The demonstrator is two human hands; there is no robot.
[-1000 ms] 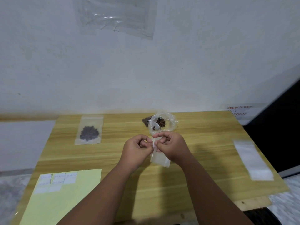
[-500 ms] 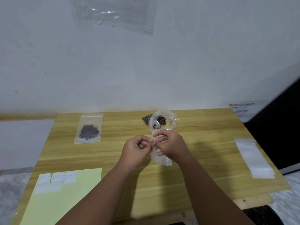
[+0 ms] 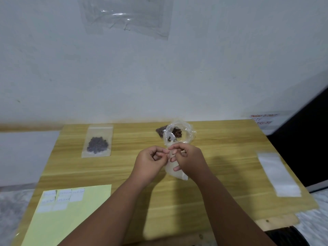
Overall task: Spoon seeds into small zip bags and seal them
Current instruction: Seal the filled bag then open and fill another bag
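Two hands are seen from the head camera, brought together over the middle of the wooden bench (image 3: 230, 157), with a small empty zip bag (image 3: 174, 172) held between them. The left hand (image 3: 150, 161) is curled, its fingers (image 3: 164, 153) pinched on the near-left side of the bag's mouth; the right hand (image 3: 188, 158) is likewise closed on the mouth from the right, with one fingertip resting lower against the bag's face. The bag's long axis is seen running from the pinched mouth down and slightly to the right, toward the person, its closed bottom corner hanging just above or touching the bench; which cannot be told. Whether the zip is already parted is hidden by the fingers. Just beyond the hands, an open clear bag of brown seeds (image 3: 177, 133) is seen, with what appears to be a spoon (image 3: 171, 137) lying in its mouth. It lies directly ahead, slightly nearer the right hand, so the scoop is judged likelier to fall to that hand while the left keeps the small bag open. Farther left, a filled zip bag (image 3: 97, 141) of dark seeds lies flat. A stack of empty bags (image 3: 278, 174) lies well apart on the right edge, and a yellow sheet (image 3: 71, 219) with white labels (image 3: 62, 197) lies at the near left.
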